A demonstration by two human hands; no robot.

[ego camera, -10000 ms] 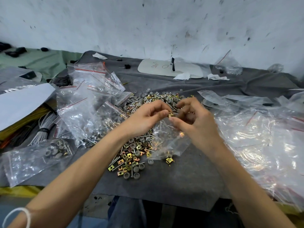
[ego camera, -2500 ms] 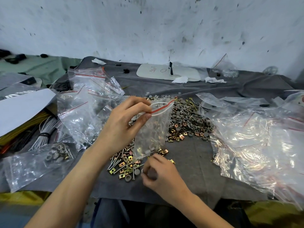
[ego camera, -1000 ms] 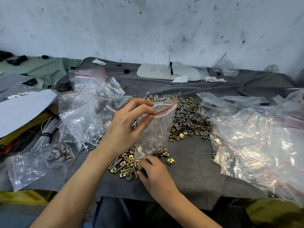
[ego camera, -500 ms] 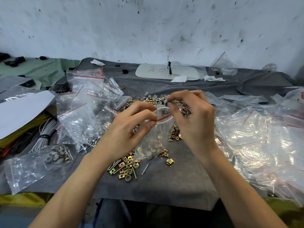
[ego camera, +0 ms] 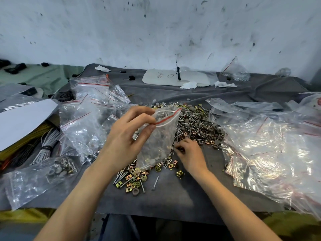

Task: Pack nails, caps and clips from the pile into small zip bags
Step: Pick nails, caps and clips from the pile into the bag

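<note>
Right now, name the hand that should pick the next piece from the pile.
Right. The right hand is down at the pile, fingers among the pieces; the left hand pinches the zip bag at its mouth.

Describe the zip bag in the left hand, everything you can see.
The zip bag is small, clear, crinkled plastic with a red line along its zip top. Its mouth gapes open. It hangs upright from the left hand, which pinches the rim's left side. Grey caps and a few brass-coloured clips lie in its bottom, which hangs low over the pile; contact is unclear.
</note>
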